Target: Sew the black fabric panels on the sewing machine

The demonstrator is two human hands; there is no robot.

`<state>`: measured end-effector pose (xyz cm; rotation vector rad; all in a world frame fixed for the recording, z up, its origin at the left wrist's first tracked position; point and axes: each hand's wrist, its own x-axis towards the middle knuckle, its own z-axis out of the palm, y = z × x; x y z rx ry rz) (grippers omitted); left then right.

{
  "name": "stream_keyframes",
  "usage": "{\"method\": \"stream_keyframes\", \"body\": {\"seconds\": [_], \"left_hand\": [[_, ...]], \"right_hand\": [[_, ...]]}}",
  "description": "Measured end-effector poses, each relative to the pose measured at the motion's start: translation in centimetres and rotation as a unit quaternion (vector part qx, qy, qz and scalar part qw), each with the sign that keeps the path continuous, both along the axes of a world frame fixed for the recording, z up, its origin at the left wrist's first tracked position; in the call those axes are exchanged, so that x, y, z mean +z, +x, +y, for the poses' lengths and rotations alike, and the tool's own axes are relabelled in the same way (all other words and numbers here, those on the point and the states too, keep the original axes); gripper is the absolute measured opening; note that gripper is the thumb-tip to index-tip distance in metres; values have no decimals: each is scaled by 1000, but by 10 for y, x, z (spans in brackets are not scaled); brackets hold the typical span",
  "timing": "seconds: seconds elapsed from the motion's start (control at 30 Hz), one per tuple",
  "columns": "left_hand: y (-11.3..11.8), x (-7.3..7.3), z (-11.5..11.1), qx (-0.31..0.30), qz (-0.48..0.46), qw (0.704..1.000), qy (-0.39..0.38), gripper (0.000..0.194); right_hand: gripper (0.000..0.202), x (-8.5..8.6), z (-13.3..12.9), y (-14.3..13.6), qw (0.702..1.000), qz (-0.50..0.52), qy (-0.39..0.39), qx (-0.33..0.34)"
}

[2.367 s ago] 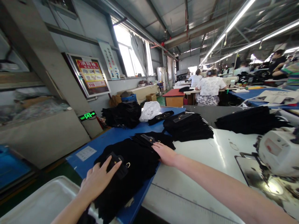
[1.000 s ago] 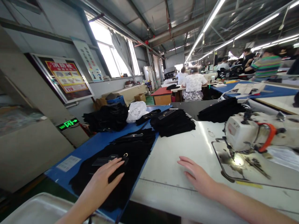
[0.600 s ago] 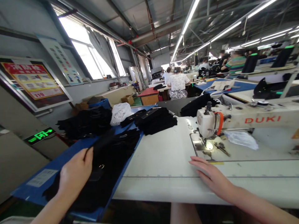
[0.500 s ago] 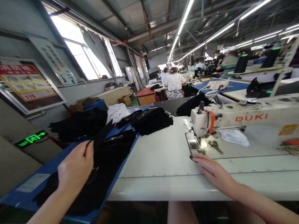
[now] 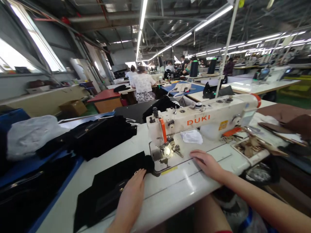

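Observation:
A flat black fabric piece (image 5: pixel 114 174) with small metal fittings lies on the white sewing table, its right end beside the needle area. On its near right part rests my left hand (image 5: pixel 131 194), fingers laid flat and a ring showing; the thumb is hidden. My right hand (image 5: pixel 206 163) is on the machine bed, right of the needle plate, fingers stretched out and holding nothing. Above and between the hands stands the white sewing machine (image 5: pixel 179 119) marked DUKI, its lamp lighting the needle plate (image 5: pixel 166 151). Small scissors-like metal snips (image 5: pixel 178 150) lie by the plate.
At left are a stack of black fabric pieces (image 5: pixel 102 136), a white plastic bag (image 5: pixel 34 132) and more black pieces on a blue board (image 5: pixel 58 191). White paper (image 5: pixel 191 136) lies under the machine arm. A parts tray (image 5: pixel 250 147) is at right. A person (image 5: pixel 143 82) sits ahead.
My left hand has brought a black piece from the left pile onto the table beside the needle. My right hand has shifted right of the plate. The view has turned right.

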<state>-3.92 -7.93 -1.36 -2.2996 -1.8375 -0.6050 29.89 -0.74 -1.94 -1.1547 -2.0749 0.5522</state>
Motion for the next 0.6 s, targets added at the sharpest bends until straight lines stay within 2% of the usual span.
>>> {"method": "stream_keyframes", "body": {"seconds": [0.1, 0.17, 0.27, 0.37, 0.43, 0.6], "left_hand": [[0, 16, 5, 56, -67, 996, 0, 43], [1, 20, 6, 59, -81, 995, 5, 44], [6, 11, 5, 12, -45, 999, 17, 46], [15, -5, 2, -52, 46, 997, 15, 44], [20, -10, -1, -70, 97, 993, 3, 44], [30, -1, -7, -65, 130, 989, -28, 46]], "right_hand": [[30, 5, 20, 8, 999, -15, 29, -43], [29, 9, 37, 10, 994, -45, 57, -77], [25, 17, 63, 11, 983, -123, 74, -116], [16, 22, 82, 15, 970, -191, 51, -142], [13, 22, 87, 18, 967, -202, 43, -148], [17, 17, 88, 21, 968, -200, 46, -147]]}}
